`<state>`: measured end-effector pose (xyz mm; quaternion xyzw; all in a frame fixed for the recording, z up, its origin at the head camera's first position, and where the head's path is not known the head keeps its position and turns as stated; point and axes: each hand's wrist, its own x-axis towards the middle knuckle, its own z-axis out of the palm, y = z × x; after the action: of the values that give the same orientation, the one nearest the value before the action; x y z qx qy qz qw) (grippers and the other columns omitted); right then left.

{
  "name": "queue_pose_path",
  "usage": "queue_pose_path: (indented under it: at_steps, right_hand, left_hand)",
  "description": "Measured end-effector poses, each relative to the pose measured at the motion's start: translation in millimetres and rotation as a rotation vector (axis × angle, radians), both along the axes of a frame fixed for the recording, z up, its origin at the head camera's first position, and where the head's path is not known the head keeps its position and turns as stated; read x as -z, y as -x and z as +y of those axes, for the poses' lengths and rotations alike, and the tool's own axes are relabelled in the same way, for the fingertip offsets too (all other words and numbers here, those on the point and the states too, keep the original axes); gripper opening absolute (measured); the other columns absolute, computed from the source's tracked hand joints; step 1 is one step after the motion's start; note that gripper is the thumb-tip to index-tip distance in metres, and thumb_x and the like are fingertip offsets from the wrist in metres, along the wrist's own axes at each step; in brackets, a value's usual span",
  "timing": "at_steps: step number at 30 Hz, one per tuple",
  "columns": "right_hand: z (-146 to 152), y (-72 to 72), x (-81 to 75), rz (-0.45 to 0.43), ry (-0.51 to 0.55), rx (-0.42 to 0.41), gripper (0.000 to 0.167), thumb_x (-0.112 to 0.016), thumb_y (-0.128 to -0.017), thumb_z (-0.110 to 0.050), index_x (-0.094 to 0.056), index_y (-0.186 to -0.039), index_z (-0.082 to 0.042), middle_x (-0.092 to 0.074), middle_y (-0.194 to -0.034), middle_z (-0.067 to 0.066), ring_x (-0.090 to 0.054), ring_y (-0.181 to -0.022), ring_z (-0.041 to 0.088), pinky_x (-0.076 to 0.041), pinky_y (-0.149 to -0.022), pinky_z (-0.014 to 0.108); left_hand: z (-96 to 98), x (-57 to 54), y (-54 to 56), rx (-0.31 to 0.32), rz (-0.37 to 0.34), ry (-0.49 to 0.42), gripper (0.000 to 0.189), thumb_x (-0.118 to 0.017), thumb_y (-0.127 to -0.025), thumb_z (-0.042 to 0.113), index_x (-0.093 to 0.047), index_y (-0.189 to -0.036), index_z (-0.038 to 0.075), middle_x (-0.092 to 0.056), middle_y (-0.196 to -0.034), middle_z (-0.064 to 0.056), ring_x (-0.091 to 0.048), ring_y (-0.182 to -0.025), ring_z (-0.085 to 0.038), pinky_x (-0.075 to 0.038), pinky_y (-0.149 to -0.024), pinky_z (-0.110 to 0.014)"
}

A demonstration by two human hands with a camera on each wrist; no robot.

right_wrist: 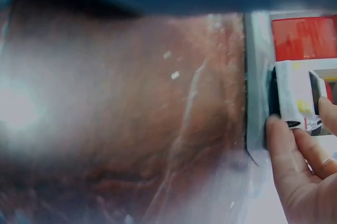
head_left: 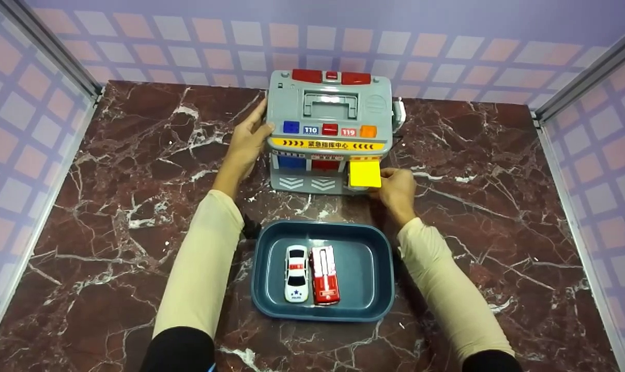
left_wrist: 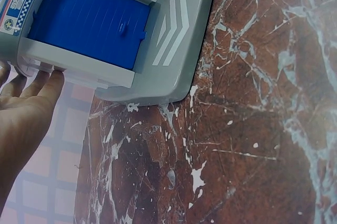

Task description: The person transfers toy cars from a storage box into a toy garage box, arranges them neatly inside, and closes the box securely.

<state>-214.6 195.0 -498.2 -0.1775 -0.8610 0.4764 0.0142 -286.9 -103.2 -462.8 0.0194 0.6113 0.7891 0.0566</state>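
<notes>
A grey toy emergency station [head_left: 330, 116] stands on the marble-patterned surface, its blue door [left_wrist: 92, 21] and red door [head_left: 325, 164] down. My left hand [head_left: 250, 137] rests against the station's left side, fingers fairly straight, thumb at the roof corner. At the right bay, a yellow door panel [head_left: 365, 173] juts forward. Below it my right hand [head_left: 398, 187] pinches a small white toy vehicle [right_wrist: 295, 95] with yellow marks, mostly hidden from the head view. A white toy police car [head_left: 296, 274] and a red toy fire truck [head_left: 325, 275] lie side by side in a dark blue tray [head_left: 258, 268].
The tray sits in front of the station, between the two forearms. A white and grey part [head_left: 398, 111] sticks out from the station's right side. Checkered purple walls [head_left: 240, 41] enclose the surface at the back and both sides.
</notes>
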Motion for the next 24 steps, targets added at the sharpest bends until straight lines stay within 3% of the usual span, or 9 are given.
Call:
queue_pose_path:
  at_steps: [3,10,16,24]
  right_hand:
    - [-0.5,-0.3,0.1,-0.008,0.075,0.006,0.018,-0.067,-0.089,-0.005,-0.076,-0.099,0.007,-0.074,-0.089,0.023,-0.07,-0.056,0.018,-0.062,-0.053,0.03]
    - [-2.0,-2.9,-2.6,-0.036,0.212,0.007,0.022,-0.066,-0.092,-0.005,-0.071,-0.109,0.007,-0.072,-0.091,0.023,-0.068,-0.052,0.012,-0.061,-0.051,0.03]
    - [-3.1,-5.3,-2.3,-0.031,0.25,-0.01,0.024,-0.067,-0.089,0.0,-0.069,-0.112,0.007,-0.071,-0.09,0.023,-0.069,-0.054,0.013,-0.062,-0.053,0.03]
    - [-2.1,-4.7,-1.4,-0.02,0.205,0.011,0.025,-0.071,-0.085,0.001,-0.071,-0.11,0.008,-0.07,-0.09,0.018,-0.064,-0.052,0.007,-0.06,-0.053,0.023]
  left_hand:
    - [0.3,0.4,0.0,0.002,0.006,-0.002,0.062,-0.05,-0.099,-0.003,-0.033,-0.157,0.012,-0.048,-0.151,-0.017,-0.058,-0.114,-0.019,-0.055,-0.094,-0.028]
    - [1.1,0.7,0.9,0.009,0.021,-0.026,0.061,-0.048,-0.1,-0.005,-0.032,-0.157,0.009,-0.042,-0.155,-0.016,-0.054,-0.124,-0.02,-0.051,-0.102,-0.028]
    - [0.4,0.3,0.2,-0.004,0.006,-0.003,0.061,-0.048,-0.1,-0.003,-0.032,-0.157,0.011,-0.047,-0.151,-0.017,-0.058,-0.114,-0.018,-0.056,-0.091,-0.025]
    - [0.7,-0.3,-0.3,-0.001,-0.005,0.006,0.06,-0.048,-0.101,-0.002,-0.033,-0.157,0.013,-0.047,-0.152,-0.016,-0.058,-0.118,-0.021,-0.055,-0.097,-0.029]
